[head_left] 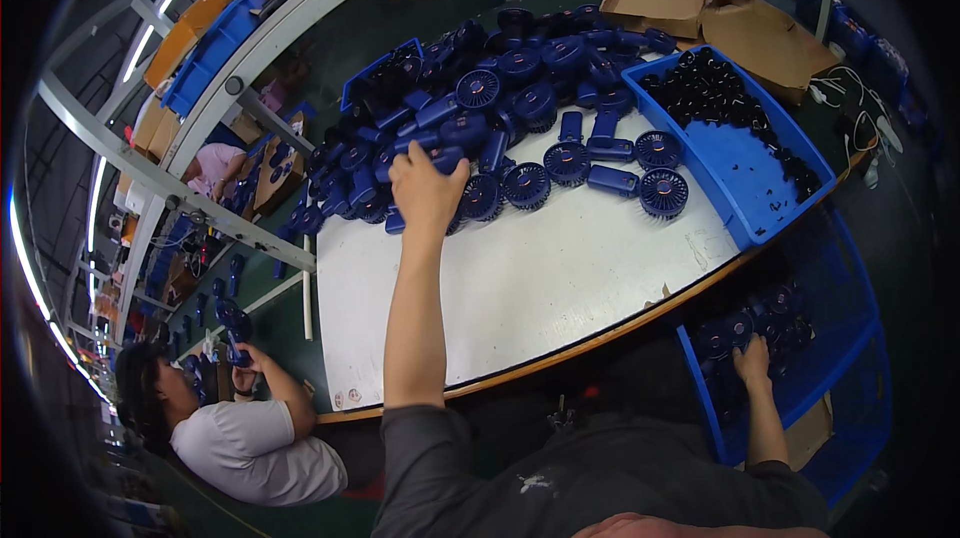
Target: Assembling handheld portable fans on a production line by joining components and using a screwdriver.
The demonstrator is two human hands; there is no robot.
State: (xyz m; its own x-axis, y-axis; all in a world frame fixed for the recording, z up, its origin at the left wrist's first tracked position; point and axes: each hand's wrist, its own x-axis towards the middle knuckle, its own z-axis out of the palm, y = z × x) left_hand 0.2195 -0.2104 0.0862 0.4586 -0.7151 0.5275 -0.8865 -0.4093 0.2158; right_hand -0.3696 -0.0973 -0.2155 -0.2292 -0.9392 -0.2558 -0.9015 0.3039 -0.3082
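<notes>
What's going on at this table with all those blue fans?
A person is handling dark blue fans with both bare hands. The left hand reaches onto a pile of fans on the white tabletop; the right hand is at other fans inside a blue crate below the table's edge. How firm either grip is, I can't tell. A blue tray of small black parts sits at the tabletop's right end.
</notes>
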